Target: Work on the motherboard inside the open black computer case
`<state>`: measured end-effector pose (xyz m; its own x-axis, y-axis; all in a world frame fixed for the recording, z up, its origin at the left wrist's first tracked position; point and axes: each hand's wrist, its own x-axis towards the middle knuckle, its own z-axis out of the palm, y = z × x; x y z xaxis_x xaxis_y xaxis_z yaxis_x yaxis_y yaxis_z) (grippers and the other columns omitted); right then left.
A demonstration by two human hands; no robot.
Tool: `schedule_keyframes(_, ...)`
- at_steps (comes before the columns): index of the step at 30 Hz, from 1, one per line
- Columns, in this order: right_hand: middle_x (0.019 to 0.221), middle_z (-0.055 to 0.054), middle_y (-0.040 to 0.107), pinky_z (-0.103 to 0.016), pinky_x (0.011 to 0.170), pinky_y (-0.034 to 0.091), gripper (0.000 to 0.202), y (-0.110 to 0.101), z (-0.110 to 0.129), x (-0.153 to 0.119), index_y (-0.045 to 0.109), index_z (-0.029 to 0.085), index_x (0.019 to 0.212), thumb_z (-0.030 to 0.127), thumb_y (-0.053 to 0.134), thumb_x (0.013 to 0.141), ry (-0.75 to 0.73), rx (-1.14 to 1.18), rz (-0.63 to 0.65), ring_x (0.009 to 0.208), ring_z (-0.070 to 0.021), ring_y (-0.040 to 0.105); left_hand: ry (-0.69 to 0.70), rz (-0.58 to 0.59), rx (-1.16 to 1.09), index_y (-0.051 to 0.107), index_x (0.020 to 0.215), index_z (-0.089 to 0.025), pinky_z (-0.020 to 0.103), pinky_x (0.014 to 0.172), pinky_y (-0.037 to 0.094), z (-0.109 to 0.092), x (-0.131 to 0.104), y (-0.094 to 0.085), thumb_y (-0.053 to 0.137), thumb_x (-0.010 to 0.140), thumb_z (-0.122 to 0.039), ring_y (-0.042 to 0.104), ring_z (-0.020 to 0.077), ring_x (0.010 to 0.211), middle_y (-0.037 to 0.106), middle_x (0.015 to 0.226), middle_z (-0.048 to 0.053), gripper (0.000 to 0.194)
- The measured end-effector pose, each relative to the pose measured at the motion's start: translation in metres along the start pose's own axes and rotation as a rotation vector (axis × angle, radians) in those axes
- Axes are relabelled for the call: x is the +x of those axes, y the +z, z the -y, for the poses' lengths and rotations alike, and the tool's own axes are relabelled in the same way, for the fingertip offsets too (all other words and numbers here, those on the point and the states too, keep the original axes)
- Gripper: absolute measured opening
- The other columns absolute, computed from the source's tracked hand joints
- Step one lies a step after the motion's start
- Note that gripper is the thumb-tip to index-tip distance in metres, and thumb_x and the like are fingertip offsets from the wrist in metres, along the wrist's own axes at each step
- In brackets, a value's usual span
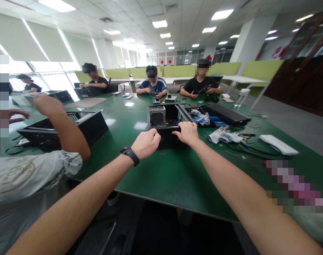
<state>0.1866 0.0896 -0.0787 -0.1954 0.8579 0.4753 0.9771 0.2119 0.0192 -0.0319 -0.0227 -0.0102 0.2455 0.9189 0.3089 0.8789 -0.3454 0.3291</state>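
Observation:
A black computer case [169, 139] lies on the green table in front of me, its upper side uncovered. Inside it, toward the left, sits a grey power supply [158, 117] with a fan grille; thin coloured wires show beside it. My left hand [146, 143], below a black wristwatch [130, 156], is closed at the case's near left corner with its fingers curled. At the near right corner my right hand [188, 132] grips the rim, the thumb along the near wall and the fingers over the edge.
Right of the case lie a black panel [228, 114], white gloves [225, 135], black cables [253, 152] and a white elongated object [278, 144]. A clear bottle [242, 97] stands farther back. A co-worker's arm [71, 131] on my left overlaps another black case [95, 129]. Several people sit across the table.

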Motion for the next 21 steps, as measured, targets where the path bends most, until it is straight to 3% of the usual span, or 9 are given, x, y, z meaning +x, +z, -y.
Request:
schedule_keyframes(5,0.127,-0.009,0.06,-0.048,0.099,0.049,0.043,0.008,-0.002,0.013,0.06,0.018,0.124,0.048,0.059,0.094,-0.014,-0.02,0.005,0.114,-0.0224,0.059,0.004,0.021,-0.028,0.052,0.075,-0.022,0.031,0.063,0.035,0.001,-0.005,0.006,0.033,0.098,-0.029,0.06,0.0175,0.07,0.067,0.076,0.004,0.031)
schedule_keyframes(12,0.124,-0.009,0.061,-0.047,0.098,0.048,0.042,0.003,0.001,0.002,0.061,0.018,0.12,0.05,0.058,0.094,-0.049,-0.009,-0.014,0.112,-0.0218,0.059,0.013,0.037,-0.068,0.05,0.074,-0.022,0.03,0.061,0.034,0.002,-0.015,0.004,0.035,0.099,-0.029,0.059,0.0169,0.068,0.066,0.074,0.003,0.03)
schedule_keyframes(16,0.113,-0.007,0.063,-0.046,0.099,0.042,0.043,-0.004,0.012,-0.022,0.063,0.018,0.111,0.056,0.056,0.093,-0.057,0.019,-0.048,0.108,-0.022,0.057,0.019,0.009,-0.095,0.052,0.077,-0.022,0.03,0.062,0.035,0.001,-0.017,-0.003,0.035,0.098,-0.029,0.06,0.0176,0.068,0.065,0.074,0.003,0.028)
schedule_keyframes(21,0.097,-0.009,0.065,-0.042,0.092,0.027,0.041,-0.025,0.027,-0.075,0.062,0.019,0.097,0.058,0.057,0.09,-0.057,0.062,-0.103,0.098,-0.0243,0.05,0.034,-0.039,-0.096,0.053,0.08,-0.021,0.03,0.064,0.037,-0.005,-0.017,-0.015,0.036,0.098,-0.031,0.061,0.0192,0.071,0.066,0.075,0.004,0.027)
